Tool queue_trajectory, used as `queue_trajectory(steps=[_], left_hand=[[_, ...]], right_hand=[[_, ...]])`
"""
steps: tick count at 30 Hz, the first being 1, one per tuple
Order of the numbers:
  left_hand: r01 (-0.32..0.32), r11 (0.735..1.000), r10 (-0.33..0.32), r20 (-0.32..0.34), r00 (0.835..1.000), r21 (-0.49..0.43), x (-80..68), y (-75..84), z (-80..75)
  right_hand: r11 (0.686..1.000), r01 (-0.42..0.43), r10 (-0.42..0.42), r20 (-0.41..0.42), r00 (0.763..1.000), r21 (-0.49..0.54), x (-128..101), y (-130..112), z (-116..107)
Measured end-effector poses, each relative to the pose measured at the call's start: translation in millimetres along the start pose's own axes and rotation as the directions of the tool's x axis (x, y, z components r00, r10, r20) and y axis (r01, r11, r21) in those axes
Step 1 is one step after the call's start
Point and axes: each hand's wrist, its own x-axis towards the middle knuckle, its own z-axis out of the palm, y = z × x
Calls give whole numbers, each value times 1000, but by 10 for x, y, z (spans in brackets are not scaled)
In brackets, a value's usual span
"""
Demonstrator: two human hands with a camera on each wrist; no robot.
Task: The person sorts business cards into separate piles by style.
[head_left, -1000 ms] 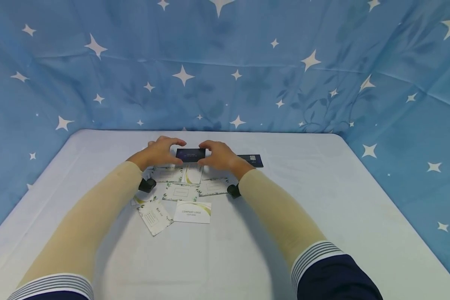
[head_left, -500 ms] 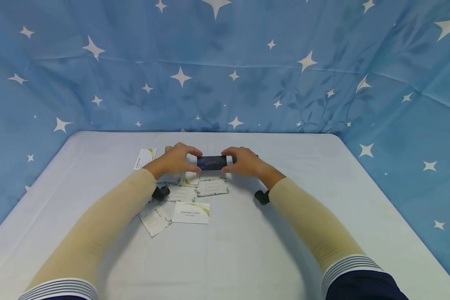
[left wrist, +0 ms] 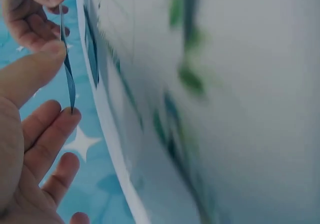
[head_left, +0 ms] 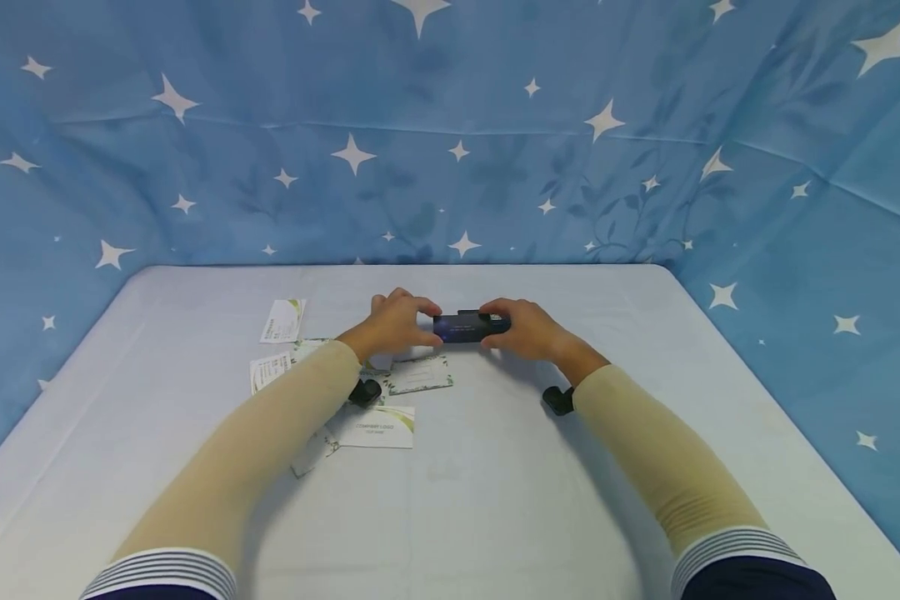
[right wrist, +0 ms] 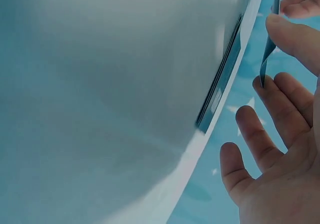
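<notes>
A dark blue business card (head_left: 463, 328) is held level above the far middle of the white table by both hands. My left hand (head_left: 396, 323) pinches its left end between thumb and fingertips, while my right hand (head_left: 528, 330) pinches the right end. The right wrist view shows the card edge-on and slightly bent (right wrist: 268, 52), gripped by the right thumb and a finger. Below it, a small stack of dark business cards (right wrist: 222, 74) lies on the table. In the head view the held card and right hand hide most of that stack.
Several white business cards lie scattered to the left: a gold-striped one (head_left: 375, 427), a leaf-bordered one (head_left: 420, 375) and another (head_left: 282, 321) farther back. My left forearm covers some of them. A blue star-patterned curtain (head_left: 450, 167) hangs behind the table (head_left: 495, 517).
Both hands have carried the dark card to the right, from above the white cards to over the dark stack. The scattered white cards have stayed in place.
</notes>
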Motion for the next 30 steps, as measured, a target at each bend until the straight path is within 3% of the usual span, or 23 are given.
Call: queue_trajectory(steps=[14, 30], left_hand=[[46, 998, -46, 2, 999, 52, 239, 347, 155], [117, 991, -116, -21, 993, 66, 381, 462, 269]], right_hand=[[996, -89, 89, -8, 996, 10, -5, 313, -82], [989, -141, 141, 27, 990, 32, 81, 382, -131]])
